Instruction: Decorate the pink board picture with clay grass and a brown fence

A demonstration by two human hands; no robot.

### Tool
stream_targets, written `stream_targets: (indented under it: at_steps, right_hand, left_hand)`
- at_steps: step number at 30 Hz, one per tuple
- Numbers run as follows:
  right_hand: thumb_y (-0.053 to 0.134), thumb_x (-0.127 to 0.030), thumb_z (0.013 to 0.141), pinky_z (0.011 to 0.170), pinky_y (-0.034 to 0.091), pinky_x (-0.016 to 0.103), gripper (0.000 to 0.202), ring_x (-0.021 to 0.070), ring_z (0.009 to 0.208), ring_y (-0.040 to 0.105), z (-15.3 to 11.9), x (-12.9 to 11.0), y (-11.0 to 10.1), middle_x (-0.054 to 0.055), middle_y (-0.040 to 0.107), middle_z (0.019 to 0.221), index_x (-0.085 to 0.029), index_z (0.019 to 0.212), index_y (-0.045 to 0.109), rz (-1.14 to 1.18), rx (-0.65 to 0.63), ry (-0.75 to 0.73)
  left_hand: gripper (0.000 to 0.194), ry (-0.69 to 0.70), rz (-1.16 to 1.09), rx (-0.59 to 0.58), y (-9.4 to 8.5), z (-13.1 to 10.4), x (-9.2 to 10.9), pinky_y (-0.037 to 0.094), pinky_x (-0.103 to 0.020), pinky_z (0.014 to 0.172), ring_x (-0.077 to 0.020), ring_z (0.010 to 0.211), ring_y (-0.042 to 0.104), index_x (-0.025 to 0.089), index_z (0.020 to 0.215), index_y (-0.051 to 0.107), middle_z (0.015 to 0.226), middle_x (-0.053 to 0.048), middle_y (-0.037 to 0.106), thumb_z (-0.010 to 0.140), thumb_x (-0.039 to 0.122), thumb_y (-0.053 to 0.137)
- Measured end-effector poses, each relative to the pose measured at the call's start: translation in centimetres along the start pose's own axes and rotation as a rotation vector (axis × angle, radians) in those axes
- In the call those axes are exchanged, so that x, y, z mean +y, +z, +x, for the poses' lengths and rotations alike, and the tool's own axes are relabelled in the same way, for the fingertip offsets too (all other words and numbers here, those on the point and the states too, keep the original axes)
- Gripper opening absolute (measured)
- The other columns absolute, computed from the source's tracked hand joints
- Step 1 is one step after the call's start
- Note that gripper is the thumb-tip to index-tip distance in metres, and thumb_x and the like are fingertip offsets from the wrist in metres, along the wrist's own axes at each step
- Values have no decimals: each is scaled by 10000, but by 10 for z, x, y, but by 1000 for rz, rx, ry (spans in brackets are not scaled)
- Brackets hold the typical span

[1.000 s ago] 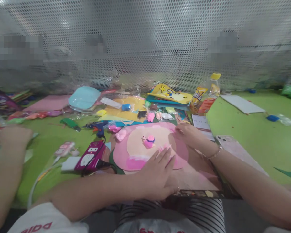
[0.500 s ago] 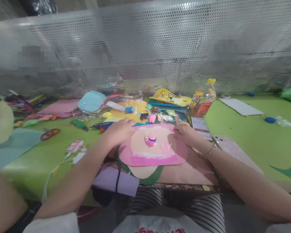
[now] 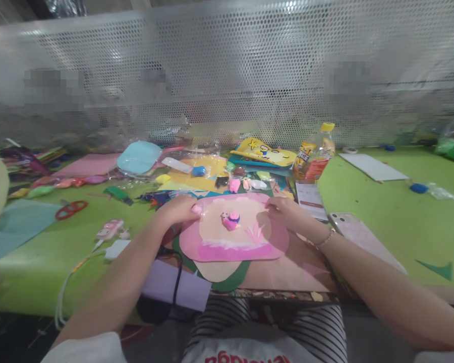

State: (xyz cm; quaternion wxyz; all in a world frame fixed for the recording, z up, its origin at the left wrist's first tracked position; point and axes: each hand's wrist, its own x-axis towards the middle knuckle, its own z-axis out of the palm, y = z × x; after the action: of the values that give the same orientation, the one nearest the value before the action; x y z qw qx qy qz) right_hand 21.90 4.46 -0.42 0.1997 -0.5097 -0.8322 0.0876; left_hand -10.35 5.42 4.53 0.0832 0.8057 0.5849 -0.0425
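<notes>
A rounded pink card [image 3: 187,242] lies before me, bearing a cream oval, a small pink clay snail [image 3: 232,221] with a blue band, pink leaf shapes and a magenta-and-white strip. At the card's upper left, my left hand [image 3: 177,209] is closed, with a small pink lump [image 3: 195,208] that looks like clay at its fingertips. My right hand [image 3: 284,209] has its fingers curled together over the card's upper right; what they pinch, if anything, is hidden. Beneath the card, a green and cream paper shape [image 3: 230,283] sticks out.
Clay lumps [image 3: 234,185] in plastic lie behind the card. A drink bottle [image 3: 314,154] and a phone [image 3: 363,239] are to the right. Red scissors [image 3: 71,209], a charger [image 3: 117,249] with cable and purple paper [image 3: 177,285] are leftward. A perforated metal screen [image 3: 227,65] borders the back.
My left hand has drawn back from the card's top edge, and the pink lump now shows at its fingers. My right fingers have curled more tightly. The view has shifted slightly.
</notes>
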Motion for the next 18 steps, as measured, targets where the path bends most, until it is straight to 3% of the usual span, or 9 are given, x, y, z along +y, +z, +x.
stream_targets:
  at_steps: [5, 9, 12, 15, 18]
  right_hand:
    - [458, -105, 803, 671, 439, 271, 209, 185, 769, 620, -2, -6, 1, 76, 686, 830, -162, 854, 652, 37, -7, -42]
    - [447, -88, 815, 748, 459, 291, 222, 185, 859, 605, -5, -16, -1, 89, 662, 938, -157, 930, 624, 92, 2, -133]
    - [440, -83, 822, 724, 466, 288, 209, 177, 820, 602, -6, -21, -1, 83, 657, 898, -153, 905, 619, 121, 2, -166]
    - [440, -83, 823, 703, 466, 293, 207, 177, 787, 606, -6, -21, 1, 78, 663, 858, -158, 872, 627, 132, -2, -177]
    - [444, -93, 823, 683, 464, 295, 204, 176, 766, 609, -4, -19, 2, 78, 671, 840, -159, 861, 633, 138, -5, -170]
  left_hand:
    - [329, 49, -141, 0, 4, -1, -6, 428, -324, 786, -271, 949, 579, 173, 983, 589, 1024, -104, 631, 693, 304, 504]
    - [500, 108, -334, -13, -2, -11, -2, 442, -294, 820, -227, 1022, 560, 204, 1249, 438, 1214, -78, 557, 788, 398, 430]
    - [454, 145, -513, 11, -9, -19, -1, 472, -259, 740, -171, 857, 593, 216, 1219, 432, 1033, -29, 612, 823, 430, 376]
    - [414, 139, -680, 78, -13, -23, -2, 488, -257, 651, -146, 671, 570, 183, 1057, 514, 773, 1, 581, 829, 503, 383]
    - [460, 100, -739, 131, -13, -23, -3, 492, -274, 634, -151, 630, 566, 160, 917, 573, 677, -4, 555, 876, 536, 313]
